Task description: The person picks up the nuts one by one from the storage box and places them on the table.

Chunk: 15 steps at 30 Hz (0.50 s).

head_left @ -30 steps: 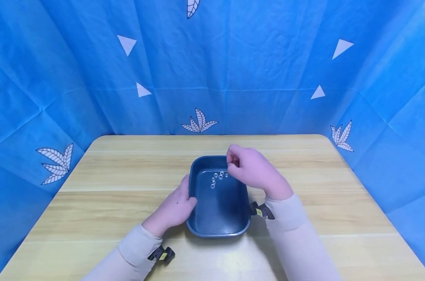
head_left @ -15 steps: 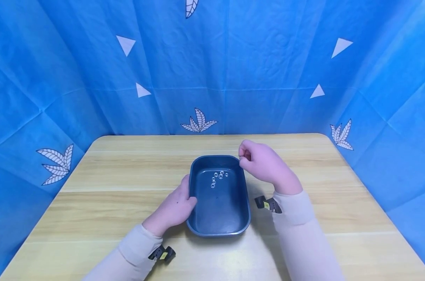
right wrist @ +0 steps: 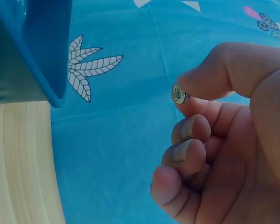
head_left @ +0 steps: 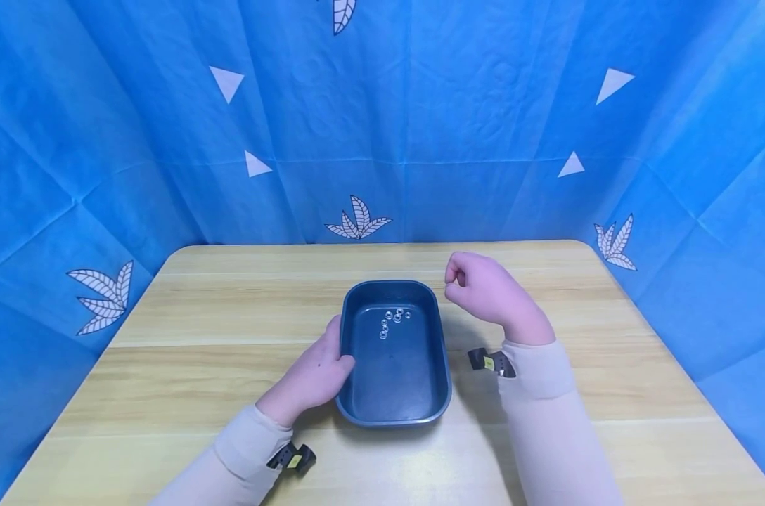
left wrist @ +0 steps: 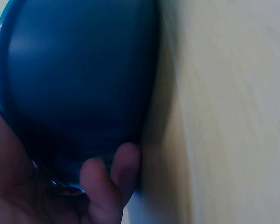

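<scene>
A dark blue rectangular tray [head_left: 391,393] with raised walls sits on the table. Several small shiny metal nuts [head_left: 398,318] lie loosely in its far half. My left hand [head_left: 313,369] grips the tray's left wall, thumb over the rim; in the left wrist view its fingers [left wrist: 126,170] lie against the outer wall. Beyond the tray's right rim, my right hand [head_left: 490,292] is raised over the table. Between thumb and index finger it pinches a small metal nut [right wrist: 178,94], its threaded hole showing in the right wrist view. The other fingers of that hand are curled in.
The light wood table [head_left: 218,309] has rounded far corners. Blue cloth [head_left: 471,126] printed with white leaves and triangles hangs behind it and along both sides. Each wrist carries a small black camera on a strap, the left one [head_left: 294,458] close to the table.
From over the tray's far right corner, my right hand has moved right, out past the rim, with the nut in its fingers. The left hand and the tray have stayed in place.
</scene>
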Each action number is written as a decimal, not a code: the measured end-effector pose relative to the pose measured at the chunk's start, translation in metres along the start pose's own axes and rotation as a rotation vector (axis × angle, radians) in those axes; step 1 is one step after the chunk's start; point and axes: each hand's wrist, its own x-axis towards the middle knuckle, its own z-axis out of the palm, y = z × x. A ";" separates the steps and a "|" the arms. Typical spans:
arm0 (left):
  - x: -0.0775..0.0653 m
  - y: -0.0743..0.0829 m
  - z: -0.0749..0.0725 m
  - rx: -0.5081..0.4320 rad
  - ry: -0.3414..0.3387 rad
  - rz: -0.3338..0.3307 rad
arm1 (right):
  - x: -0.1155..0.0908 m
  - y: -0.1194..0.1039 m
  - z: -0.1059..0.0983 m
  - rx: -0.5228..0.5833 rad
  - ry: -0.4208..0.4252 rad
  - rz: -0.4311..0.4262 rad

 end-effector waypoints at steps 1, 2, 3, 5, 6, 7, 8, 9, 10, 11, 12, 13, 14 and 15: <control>0.000 0.000 0.000 -0.002 -0.001 -0.002 | 0.000 0.001 0.000 0.001 -0.004 0.006; 0.000 0.000 0.000 -0.004 -0.002 -0.001 | -0.001 0.001 0.000 0.001 -0.007 0.011; 0.000 0.000 0.000 -0.005 -0.004 -0.001 | -0.001 0.002 -0.001 0.002 -0.010 0.017; 0.001 0.000 0.000 -0.007 -0.005 -0.003 | -0.001 0.003 -0.001 0.004 -0.015 0.024; 0.001 0.000 0.000 -0.008 -0.006 -0.004 | -0.001 0.004 -0.002 0.004 -0.016 0.026; 0.001 0.000 0.000 -0.009 -0.007 -0.004 | -0.001 0.004 -0.002 0.004 -0.018 0.027; 0.001 0.000 0.000 -0.008 -0.006 -0.004 | -0.001 0.005 -0.002 0.005 -0.019 0.028; 0.001 0.000 0.000 -0.007 -0.006 -0.006 | -0.001 0.006 -0.002 0.005 -0.020 0.029; 0.001 0.000 0.000 -0.005 -0.006 -0.006 | -0.001 0.007 -0.003 0.004 -0.020 0.029; 0.000 0.000 -0.001 -0.002 -0.005 -0.005 | 0.000 0.008 -0.003 0.005 -0.019 0.032; 0.000 0.001 -0.001 -0.001 -0.005 -0.005 | 0.000 0.009 -0.003 0.004 -0.019 0.033; 0.000 0.000 -0.001 0.001 -0.005 -0.005 | 0.000 0.010 -0.003 0.001 -0.018 0.035; 0.000 0.000 -0.001 0.003 -0.005 -0.004 | 0.000 0.012 -0.003 0.001 -0.018 0.038; 0.000 0.000 -0.001 0.004 -0.005 -0.004 | 0.000 0.013 -0.003 0.001 -0.019 0.040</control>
